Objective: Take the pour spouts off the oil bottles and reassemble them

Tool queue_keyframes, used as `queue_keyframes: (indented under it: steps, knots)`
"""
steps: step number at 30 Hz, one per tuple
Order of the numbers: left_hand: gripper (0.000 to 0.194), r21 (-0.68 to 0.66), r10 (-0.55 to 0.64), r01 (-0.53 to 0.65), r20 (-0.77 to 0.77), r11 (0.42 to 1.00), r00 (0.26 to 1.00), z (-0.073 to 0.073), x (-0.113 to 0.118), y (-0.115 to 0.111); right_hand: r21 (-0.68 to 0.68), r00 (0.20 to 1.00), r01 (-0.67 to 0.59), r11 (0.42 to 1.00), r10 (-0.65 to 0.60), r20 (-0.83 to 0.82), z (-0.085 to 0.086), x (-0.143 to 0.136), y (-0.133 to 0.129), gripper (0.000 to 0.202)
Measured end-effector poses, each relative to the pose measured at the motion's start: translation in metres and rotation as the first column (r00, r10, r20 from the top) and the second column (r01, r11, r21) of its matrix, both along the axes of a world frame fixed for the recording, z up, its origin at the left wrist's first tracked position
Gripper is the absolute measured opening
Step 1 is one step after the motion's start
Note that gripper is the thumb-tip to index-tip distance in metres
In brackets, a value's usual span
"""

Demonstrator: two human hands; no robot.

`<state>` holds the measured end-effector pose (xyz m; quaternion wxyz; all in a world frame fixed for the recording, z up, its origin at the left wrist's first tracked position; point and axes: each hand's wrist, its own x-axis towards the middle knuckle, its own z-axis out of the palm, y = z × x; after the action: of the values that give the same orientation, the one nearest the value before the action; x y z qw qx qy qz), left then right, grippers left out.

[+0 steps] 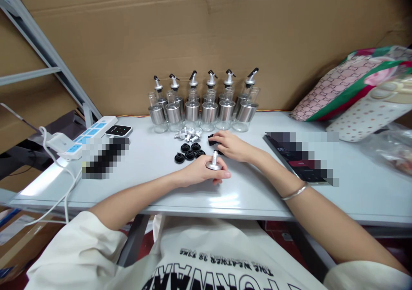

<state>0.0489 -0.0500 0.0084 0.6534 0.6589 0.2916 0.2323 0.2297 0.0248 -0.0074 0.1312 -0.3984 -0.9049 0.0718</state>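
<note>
- Left grip (206, 170), centre, is curling closed around a silver pourer top (213, 165), seemingly keeping its stem upright and exposed.
- Right grip (232, 146), just above, is resting half-bent fingers on small black parts (211, 140); whether it is pinching one, I cannot tell.
- Black stoppers (189, 154) and silver spouts (188, 135) are lying nearby, probably for easy reach.
- Open bottles (209, 111) are standing before spouted ones (250, 83), upper centre of the worktop (154, 161), perhaps for access.
</note>
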Motion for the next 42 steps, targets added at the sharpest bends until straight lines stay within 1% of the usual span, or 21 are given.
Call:
queue_keyframes:
  steps: [6, 16, 22, 30, 37, 40, 42]
  knots:
    - [0.025, -0.004, 0.000, 0.000, -0.005, 1.000, 1.000, 0.0002, 0.0005, -0.0008, -0.011, 0.998, 0.004, 1.000, -0.004, 0.063, 0.0018, -0.0010, -0.0005, 0.043]
    - [0.023, -0.011, -0.002, 0.002, 0.012, 1.000, 1.000, -0.0010, -0.0001, -0.0002, -0.004, 0.982, 0.129, 0.992, -0.127, 0.137, 0.0032, 0.0016, 0.0005, 0.045]
    - [0.023, -0.013, -0.002, 0.002, 0.020, 1.000, 1.000, -0.0022, -0.0003, -0.0003, 0.006, 0.978, 0.146, 0.989, -0.145, 0.151, 0.0045, 0.0017, -0.0006, 0.045]
    - [0.027, -0.012, 0.005, -0.005, -0.008, 1.000, 1.000, -0.0001, 0.0001, -0.0015, 0.031, 0.992, 0.107, 0.994, -0.109, 0.070, 0.0027, 0.0016, 0.0015, 0.041]
    - [0.024, -0.013, -0.002, 0.002, 0.006, 1.000, 1.000, 0.0007, -0.0004, -0.0019, 0.045, 0.995, 0.078, 0.996, -0.080, 0.055, 0.0017, 0.0020, 0.0026, 0.041]
    - [0.025, -0.021, 0.004, -0.004, 0.001, 1.000, 1.000, 0.0006, -0.0003, -0.0019, 0.036, 0.996, 0.083, 0.996, -0.085, 0.038, 0.0006, 0.0015, 0.0028, 0.040]
    - [0.025, -0.018, 0.003, -0.003, 0.004, 1.000, 1.000, 0.0002, -0.0002, -0.0015, 0.035, 0.995, 0.097, 0.995, -0.096, -0.014, 0.0032, 0.0002, 0.0015, 0.038]
